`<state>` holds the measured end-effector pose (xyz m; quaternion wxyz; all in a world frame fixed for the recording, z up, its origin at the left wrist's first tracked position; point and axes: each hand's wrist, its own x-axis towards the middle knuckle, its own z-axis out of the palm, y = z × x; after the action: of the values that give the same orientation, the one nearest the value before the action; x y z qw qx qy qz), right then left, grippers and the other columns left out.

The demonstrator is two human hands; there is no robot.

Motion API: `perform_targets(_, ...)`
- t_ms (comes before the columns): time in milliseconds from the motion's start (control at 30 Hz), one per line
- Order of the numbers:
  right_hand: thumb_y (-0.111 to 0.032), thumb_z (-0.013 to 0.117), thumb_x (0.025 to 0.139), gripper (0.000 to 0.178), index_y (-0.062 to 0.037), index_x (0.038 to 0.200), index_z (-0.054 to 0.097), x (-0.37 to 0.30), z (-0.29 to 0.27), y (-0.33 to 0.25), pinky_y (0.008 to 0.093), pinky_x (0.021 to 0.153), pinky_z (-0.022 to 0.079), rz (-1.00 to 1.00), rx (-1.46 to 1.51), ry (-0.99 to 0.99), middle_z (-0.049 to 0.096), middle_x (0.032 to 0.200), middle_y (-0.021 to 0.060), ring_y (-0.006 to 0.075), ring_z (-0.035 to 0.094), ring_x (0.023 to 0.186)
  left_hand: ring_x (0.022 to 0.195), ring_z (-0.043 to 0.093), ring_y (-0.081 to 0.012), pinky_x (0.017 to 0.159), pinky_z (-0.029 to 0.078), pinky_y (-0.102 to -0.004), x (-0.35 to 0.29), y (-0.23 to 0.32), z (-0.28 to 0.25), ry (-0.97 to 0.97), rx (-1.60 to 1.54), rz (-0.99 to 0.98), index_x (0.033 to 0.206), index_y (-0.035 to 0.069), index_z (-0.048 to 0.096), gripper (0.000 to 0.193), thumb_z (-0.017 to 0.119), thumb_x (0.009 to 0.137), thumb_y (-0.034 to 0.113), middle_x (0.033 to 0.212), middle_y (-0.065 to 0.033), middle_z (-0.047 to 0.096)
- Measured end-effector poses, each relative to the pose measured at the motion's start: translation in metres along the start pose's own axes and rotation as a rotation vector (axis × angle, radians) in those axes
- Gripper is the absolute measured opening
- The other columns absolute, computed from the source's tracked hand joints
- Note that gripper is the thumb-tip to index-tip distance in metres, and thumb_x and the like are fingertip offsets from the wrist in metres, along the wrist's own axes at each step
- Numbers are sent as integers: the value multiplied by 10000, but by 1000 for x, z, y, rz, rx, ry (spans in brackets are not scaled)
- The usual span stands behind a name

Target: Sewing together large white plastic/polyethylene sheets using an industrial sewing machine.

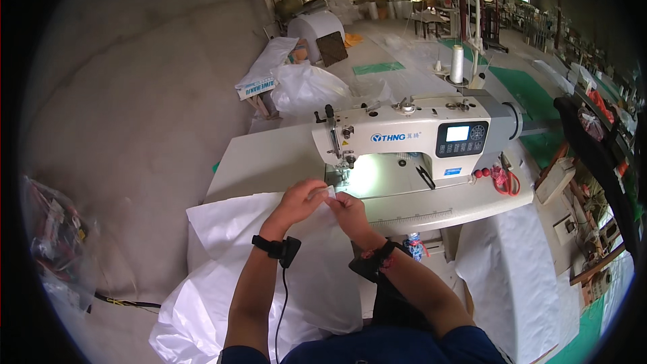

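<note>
My left hand [300, 202] and my right hand [349, 216] meet just in front of the needle area of a white sewing machine [418, 121]. Between their fingertips they pinch a small white piece [329, 192] of thin material. Whether it belongs to the large white sheet [236, 229] below cannot be made out. That sheet hangs over the table's front left edge and down toward my lap, creased at the bottom. The machine's lamp lights the worktop beside the needle, and its small screen is lit.
Black thread snips [425, 176] lie under the machine arm. Orange-handled scissors [510, 184] rest at the table's right end. A white thread cone [457, 65] stands behind. Stacked white sheets [509, 283] are at the right, and white bags [310, 87] lie beyond the table.
</note>
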<state>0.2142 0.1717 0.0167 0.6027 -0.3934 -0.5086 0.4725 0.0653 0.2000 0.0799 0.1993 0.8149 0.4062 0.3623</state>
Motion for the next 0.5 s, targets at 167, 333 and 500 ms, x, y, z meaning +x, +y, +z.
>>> perform_targets(167,-109,609,865,96,-23,897,639,1,3,-7,264,503,392,-106,-217,53,522,583,-2,78,477,538,672,560,-237,623,450,-319,2,3,-1,48,-63,42,854,13,584,105,582,850,117,779,-104,593)
perform_targets(333,-20,519,821,448,-65,1263,464,-18,18,-29,383,526,475,-411,-727,41,590,737,164,271,598,590,699,488,-99,644,411,-239,5,-3,-5,110,-128,-134,886,0,589,125,552,892,120,762,-17,567)
perform_targets(500,-1,500,780,689,-63,1427,273,-19,24,-28,401,508,490,-471,-934,57,600,896,183,305,604,587,707,469,-69,635,389,-224,16,7,-13,58,-398,-321,858,8,603,173,576,881,178,751,16,557)
